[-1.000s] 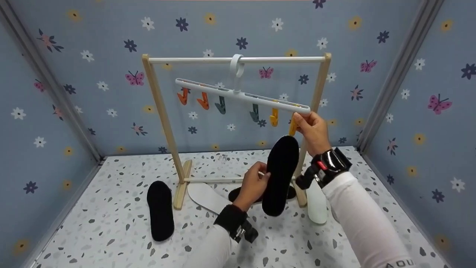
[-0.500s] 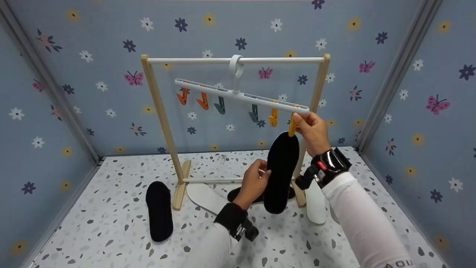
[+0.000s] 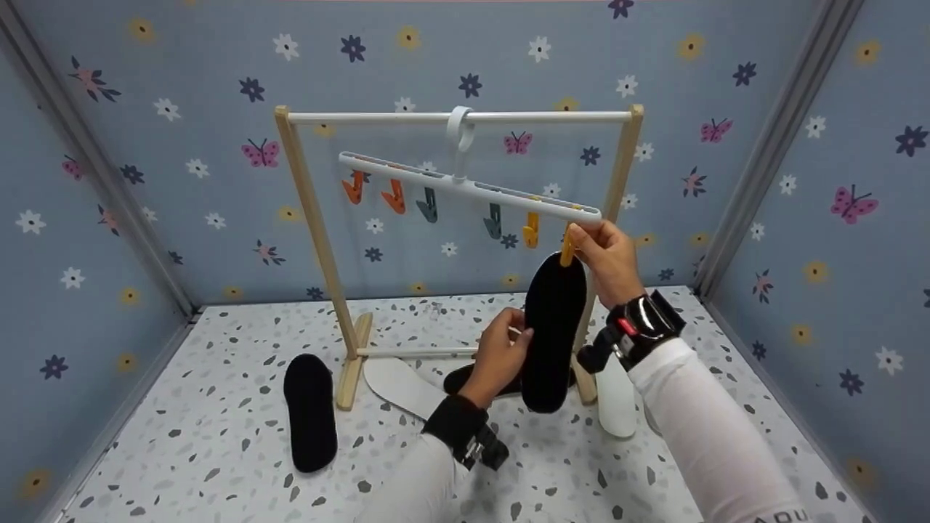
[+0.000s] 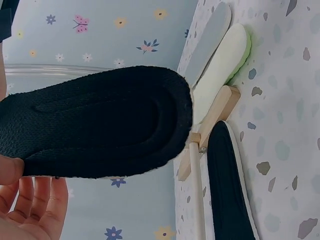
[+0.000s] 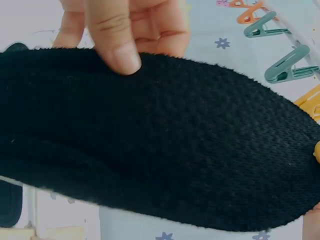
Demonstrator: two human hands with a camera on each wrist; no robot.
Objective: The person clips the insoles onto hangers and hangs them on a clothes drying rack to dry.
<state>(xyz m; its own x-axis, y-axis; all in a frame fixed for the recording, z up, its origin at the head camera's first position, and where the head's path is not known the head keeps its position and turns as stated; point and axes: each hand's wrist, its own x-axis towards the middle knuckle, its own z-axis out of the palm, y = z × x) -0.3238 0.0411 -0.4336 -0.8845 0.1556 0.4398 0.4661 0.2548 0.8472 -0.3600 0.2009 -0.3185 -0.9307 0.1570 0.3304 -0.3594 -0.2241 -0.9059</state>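
A black insole (image 3: 554,334) hangs upright below the right end of a white clip hanger (image 3: 465,184). My left hand (image 3: 501,356) pinches its left edge, thumb on the near face and fingers behind, as the left wrist view also shows. At the top, my right hand (image 3: 609,258) grips the outermost yellow clip (image 3: 567,245), whose lower tip overlaps the insole's toe end. In the right wrist view the yellow clip (image 5: 317,151) touches the toe of the insole (image 5: 165,135). The hanger tilts down to the right; its other orange, green and yellow clips hold nothing.
The hanger hooks on the white bar of a wooden rack (image 3: 312,218). On the speckled surface lie a black insole (image 3: 310,414) at left, a white insole (image 3: 403,388), another black insole (image 4: 227,185) behind my left hand, and pale insoles (image 3: 616,403) at right.
The held insole has risen slightly, and its toe end now meets the yellow clip, which earlier hung just above it. Both hands keep their holds; the left has shifted slightly up and right.
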